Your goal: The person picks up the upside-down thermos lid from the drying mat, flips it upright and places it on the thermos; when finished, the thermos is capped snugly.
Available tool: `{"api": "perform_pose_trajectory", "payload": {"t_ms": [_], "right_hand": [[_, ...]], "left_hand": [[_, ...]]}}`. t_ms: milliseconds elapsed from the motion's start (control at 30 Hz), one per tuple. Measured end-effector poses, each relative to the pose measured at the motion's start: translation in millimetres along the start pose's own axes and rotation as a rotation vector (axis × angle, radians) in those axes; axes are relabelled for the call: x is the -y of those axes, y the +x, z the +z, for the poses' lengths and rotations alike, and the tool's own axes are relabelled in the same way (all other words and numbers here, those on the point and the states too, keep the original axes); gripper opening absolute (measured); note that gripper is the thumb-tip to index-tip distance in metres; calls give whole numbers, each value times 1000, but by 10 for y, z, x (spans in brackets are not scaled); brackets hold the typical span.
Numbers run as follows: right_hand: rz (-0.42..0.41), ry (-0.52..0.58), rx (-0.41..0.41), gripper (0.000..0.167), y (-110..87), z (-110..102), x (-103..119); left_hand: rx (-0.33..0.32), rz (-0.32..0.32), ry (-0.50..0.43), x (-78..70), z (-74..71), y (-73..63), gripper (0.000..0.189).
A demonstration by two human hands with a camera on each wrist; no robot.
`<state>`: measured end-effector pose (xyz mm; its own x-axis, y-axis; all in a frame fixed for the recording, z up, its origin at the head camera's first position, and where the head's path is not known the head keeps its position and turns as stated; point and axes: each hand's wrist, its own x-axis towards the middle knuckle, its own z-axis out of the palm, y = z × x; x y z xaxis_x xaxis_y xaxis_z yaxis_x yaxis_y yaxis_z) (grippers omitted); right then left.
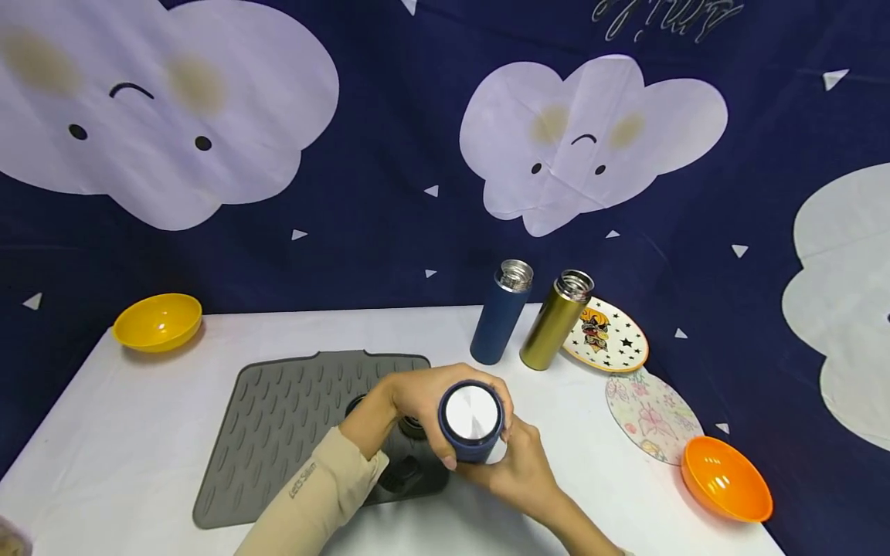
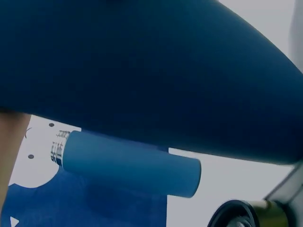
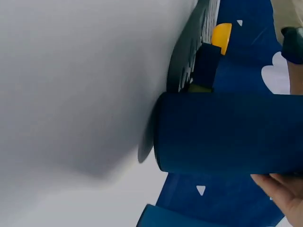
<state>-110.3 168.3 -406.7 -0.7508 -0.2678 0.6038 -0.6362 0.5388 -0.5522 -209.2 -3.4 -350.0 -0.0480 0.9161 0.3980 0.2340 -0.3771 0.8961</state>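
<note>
In the head view a dark blue insulated bottle [image 1: 472, 421] stands between both hands, its round silver-faced top turned up toward me. My left hand [image 1: 424, 390] grips it around the top, fingers and thumb curled about the rim. My right hand [image 1: 518, 471] holds the bottle's side from the right, partly hidden behind it. Close up, the blue body [image 2: 151, 75] fills much of the left wrist view. The right wrist view shows its lower end [image 3: 213, 132] near the white table, with fingertips [image 3: 277, 187] against its side.
A grey drying mat [image 1: 299, 432] lies at left with dark caps [image 1: 402, 472] on it, partly hidden by my arm. Behind stand an open blue bottle [image 1: 501, 316] and an open gold bottle [image 1: 556, 320]. Plates [image 1: 626, 347], an orange bowl [image 1: 726, 479] and a yellow bowl [image 1: 158, 323] sit near the edges.
</note>
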Motion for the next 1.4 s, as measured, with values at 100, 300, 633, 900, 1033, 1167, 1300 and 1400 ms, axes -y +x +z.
{"api": "perform_pose_trajectory", "payload": {"t_ms": [100, 300, 633, 900, 1033, 1167, 1300, 1400], "right_hand": [[106, 56, 48, 66, 40, -28, -14], [312, 131, -37, 69, 316, -32, -157], [439, 77, -188, 73, 1008, 293, -475], [476, -30, -248, 81, 1249, 540, -721], [483, -49, -254, 81, 1255, 527, -761], [475, -46, -234, 80, 1233, 530, -740], [459, -38, -204, 84, 1188, 506, -690], [456, -20, -173, 87, 1123, 465, -639]], "left_hand": [[-171, -45, -6, -2, 59, -68, 72], [-731, -169, 42, -58, 188, -424, 78], [-1163, -482, 300, -36, 473, -1305, 75], [-1193, -763, 408, 4, 568, -1558, 83], [-1156, -803, 449, 102, 558, -1525, 88], [-1130, -819, 507, 223, 534, -1469, 90], [-1110, -816, 562, 322, 517, -1422, 90], [-1095, -817, 605, 371, 511, -1396, 88]]}}
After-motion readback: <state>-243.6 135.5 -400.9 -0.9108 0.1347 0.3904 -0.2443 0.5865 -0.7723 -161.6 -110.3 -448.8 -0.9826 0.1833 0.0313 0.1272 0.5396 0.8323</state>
